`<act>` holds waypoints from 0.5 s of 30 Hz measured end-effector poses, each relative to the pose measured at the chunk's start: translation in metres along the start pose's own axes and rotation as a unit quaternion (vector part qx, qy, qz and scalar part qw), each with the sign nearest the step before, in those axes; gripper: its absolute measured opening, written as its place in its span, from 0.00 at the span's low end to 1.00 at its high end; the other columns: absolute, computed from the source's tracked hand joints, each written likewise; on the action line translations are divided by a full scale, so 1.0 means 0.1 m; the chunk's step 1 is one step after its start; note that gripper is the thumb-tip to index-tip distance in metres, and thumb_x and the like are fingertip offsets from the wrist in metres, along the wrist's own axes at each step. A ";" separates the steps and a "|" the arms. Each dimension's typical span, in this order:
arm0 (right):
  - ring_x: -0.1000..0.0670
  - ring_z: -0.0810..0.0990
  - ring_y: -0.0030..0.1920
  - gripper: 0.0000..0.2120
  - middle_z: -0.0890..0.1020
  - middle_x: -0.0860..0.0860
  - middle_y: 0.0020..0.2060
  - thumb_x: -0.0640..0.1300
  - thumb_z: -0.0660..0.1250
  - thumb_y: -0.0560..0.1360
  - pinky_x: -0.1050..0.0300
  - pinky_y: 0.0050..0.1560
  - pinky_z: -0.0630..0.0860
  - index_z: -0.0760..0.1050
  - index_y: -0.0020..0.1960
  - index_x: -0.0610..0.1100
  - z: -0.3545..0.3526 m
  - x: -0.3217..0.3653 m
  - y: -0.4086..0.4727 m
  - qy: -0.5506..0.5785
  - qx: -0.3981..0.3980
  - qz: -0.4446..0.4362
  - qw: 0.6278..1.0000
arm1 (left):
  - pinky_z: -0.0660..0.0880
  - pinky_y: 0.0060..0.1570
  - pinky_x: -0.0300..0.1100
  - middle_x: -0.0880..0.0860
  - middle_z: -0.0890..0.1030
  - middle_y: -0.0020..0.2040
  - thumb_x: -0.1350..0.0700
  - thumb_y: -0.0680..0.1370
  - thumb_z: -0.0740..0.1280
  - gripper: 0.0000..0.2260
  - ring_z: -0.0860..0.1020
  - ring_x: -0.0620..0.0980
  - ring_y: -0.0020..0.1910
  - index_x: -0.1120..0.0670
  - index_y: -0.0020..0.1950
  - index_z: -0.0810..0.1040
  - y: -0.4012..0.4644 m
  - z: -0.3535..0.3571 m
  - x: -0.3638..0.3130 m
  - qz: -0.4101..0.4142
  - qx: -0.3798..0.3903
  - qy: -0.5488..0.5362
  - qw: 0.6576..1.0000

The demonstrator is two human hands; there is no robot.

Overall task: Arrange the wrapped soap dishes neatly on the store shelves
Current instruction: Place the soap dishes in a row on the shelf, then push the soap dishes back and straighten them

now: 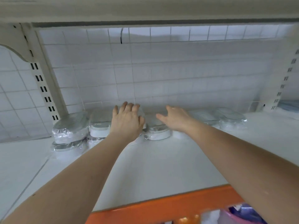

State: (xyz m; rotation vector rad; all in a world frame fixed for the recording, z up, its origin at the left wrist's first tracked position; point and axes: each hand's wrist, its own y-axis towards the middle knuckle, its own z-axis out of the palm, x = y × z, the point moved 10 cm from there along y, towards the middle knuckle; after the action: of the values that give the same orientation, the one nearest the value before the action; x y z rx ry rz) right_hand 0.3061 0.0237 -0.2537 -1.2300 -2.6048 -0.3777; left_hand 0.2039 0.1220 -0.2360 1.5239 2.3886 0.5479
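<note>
Plastic-wrapped white soap dishes (100,125) in a row along shelf (145,167) back, leftmost stacked

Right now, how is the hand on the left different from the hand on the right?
The left hand lies palm down on top of a wrapped soap dish; the right hand hangs over another wrapped dish, and whether it touches is unclear. The left hand's fingers are close together; the right hand's are spread, thumb out. Both hands are bare, open, and reach to the back of the white shelf.
</note>
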 end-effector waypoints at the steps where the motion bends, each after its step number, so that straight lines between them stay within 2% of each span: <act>1: 0.41 0.67 0.69 0.31 0.68 0.41 0.70 0.59 0.55 0.78 0.47 0.66 0.66 0.61 0.72 0.40 -0.09 -0.21 -0.07 -0.011 -0.002 0.014 1.000 | 0.48 0.72 0.50 0.53 0.63 0.73 0.51 0.81 0.51 0.21 0.54 0.51 0.75 0.54 0.74 0.59 0.02 0.00 -0.20 0.014 0.005 -0.004 1.000; 6: 0.41 0.68 0.68 0.27 0.71 0.42 0.68 0.57 0.58 0.77 0.49 0.65 0.68 0.65 0.71 0.43 -0.86 -1.40 -0.59 -0.055 -0.050 0.080 0.994 | 0.52 0.71 0.48 0.52 0.64 0.72 0.48 0.81 0.52 0.22 0.57 0.52 0.73 0.54 0.74 0.58 0.08 -0.14 -1.54 0.110 -0.002 -0.014 0.994; 9: 0.41 0.68 0.67 0.27 0.70 0.42 0.68 0.57 0.58 0.77 0.48 0.65 0.68 0.64 0.71 0.44 -1.34 -2.28 -1.03 -0.074 -0.071 0.129 0.986 | 0.51 0.71 0.48 0.53 0.62 0.73 0.47 0.82 0.51 0.23 0.57 0.53 0.73 0.54 0.75 0.57 0.04 -0.28 -2.54 0.159 -0.011 -0.046 0.986; 12: 0.40 0.70 0.65 0.25 0.72 0.42 0.66 0.58 0.57 0.77 0.47 0.63 0.69 0.66 0.69 0.45 -1.79 -3.14 -1.53 -0.089 -0.092 0.166 0.978 | 0.52 0.71 0.46 0.53 0.62 0.73 0.46 0.81 0.51 0.23 0.57 0.53 0.73 0.54 0.75 0.57 -0.07 -0.40 -3.64 0.204 -0.021 -0.074 0.976; 15: 0.41 0.67 0.68 0.27 0.69 0.44 0.69 0.58 0.57 0.78 0.47 0.65 0.67 0.64 0.71 0.46 -2.20 -3.96 -2.03 -0.099 -0.107 0.204 0.968 | 0.54 0.69 0.45 0.53 0.64 0.73 0.42 0.79 0.45 0.27 0.60 0.52 0.72 0.53 0.74 0.59 -0.21 -0.50 -4.73 0.234 -0.028 -0.098 0.967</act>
State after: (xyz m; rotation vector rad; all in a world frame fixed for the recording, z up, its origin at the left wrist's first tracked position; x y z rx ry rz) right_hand 0.4150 -0.4574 -0.1993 -1.9193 -2.4205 -0.4820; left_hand 0.3642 -0.3243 -0.1946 2.0231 1.8512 0.5198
